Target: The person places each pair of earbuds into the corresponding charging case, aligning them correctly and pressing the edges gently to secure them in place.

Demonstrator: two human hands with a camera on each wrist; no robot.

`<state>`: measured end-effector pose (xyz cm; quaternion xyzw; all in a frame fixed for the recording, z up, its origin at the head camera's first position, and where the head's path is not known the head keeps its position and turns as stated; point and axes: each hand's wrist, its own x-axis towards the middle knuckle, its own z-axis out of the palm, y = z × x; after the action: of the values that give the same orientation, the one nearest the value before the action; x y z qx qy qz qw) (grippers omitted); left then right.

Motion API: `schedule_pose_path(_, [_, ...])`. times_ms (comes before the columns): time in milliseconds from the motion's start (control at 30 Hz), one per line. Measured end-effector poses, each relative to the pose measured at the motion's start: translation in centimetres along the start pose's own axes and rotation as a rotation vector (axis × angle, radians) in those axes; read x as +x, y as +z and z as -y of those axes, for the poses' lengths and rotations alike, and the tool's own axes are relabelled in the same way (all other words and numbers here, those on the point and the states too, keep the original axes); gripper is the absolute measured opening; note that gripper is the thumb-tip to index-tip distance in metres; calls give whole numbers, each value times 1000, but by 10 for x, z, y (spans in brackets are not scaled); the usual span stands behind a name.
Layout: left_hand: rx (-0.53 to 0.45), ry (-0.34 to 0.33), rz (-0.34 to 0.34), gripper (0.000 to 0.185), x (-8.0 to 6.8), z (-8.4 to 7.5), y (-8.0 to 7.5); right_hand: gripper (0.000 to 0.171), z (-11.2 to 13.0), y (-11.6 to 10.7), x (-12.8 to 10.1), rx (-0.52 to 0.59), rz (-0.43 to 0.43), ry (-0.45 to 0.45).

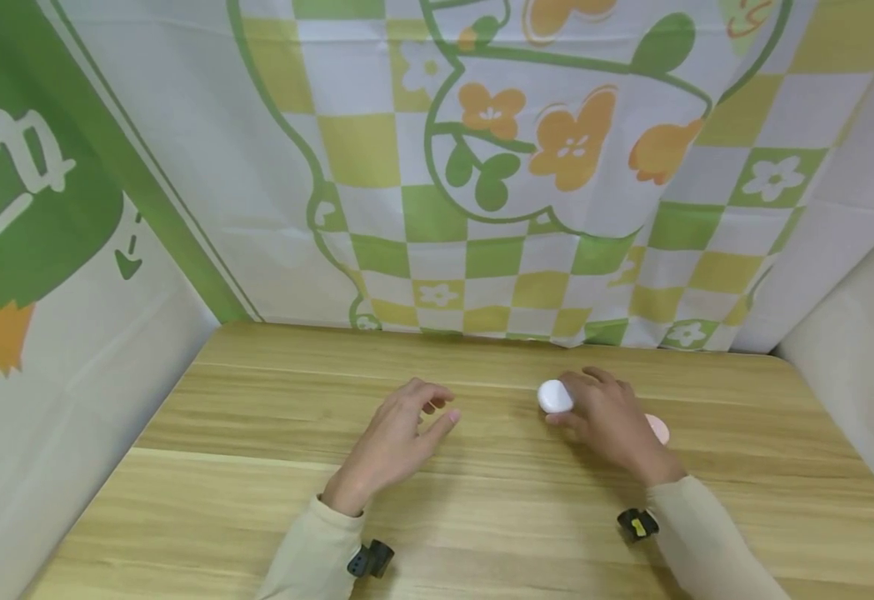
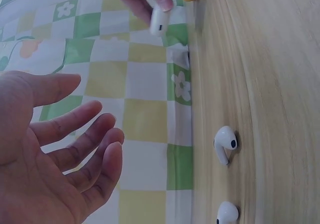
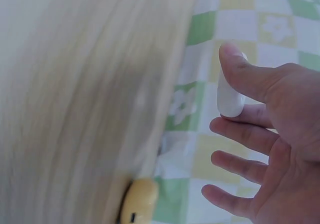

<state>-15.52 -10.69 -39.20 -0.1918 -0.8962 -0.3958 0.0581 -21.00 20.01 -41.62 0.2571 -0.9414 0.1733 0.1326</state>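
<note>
My right hand (image 1: 605,421) pinches a white earbud charging case (image 1: 555,397) between thumb and fingers, held above the wooden table. In the right wrist view the case (image 3: 230,94) stands on edge in the grip, the other fingers spread apart. A small dark slot shows on the case (image 2: 159,21) in the left wrist view. My left hand (image 1: 395,433) hovers over the table to the left, fingers loosely bent, holding nothing. Two white earbuds, an upper one (image 2: 226,143) and a lower one (image 2: 228,213), lie on the table in the left wrist view.
Partly behind the right hand lies a small rounded object (image 1: 657,429), pinkish in the head view; in the right wrist view a yellowish rounded object (image 3: 140,200) has a dark slot. A checkered cloth (image 1: 481,275) hangs along the table's (image 1: 257,417) back edge.
</note>
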Motion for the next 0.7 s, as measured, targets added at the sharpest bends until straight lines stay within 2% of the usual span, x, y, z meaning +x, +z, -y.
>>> schedule_pose_path(100, [-6, 7, -1, 31, 0, -1, 1, 55, 13, -5, -4, 24, -62, -38])
schedule_pose_path(200, [-24, 19, 2, 30, 0, -3, 1, 60, 24, -9, -8, 54, -82, -34])
schedule_pose_path(433, [-82, 37, 22, 30, 3, -10, 5, 64, 48, -16, -14, 93, -75, -24])
schedule_pose_path(700, [-134, 41, 44, 36, 8, -18, 12, 64, 68, -24, -16, 79, -50, -53])
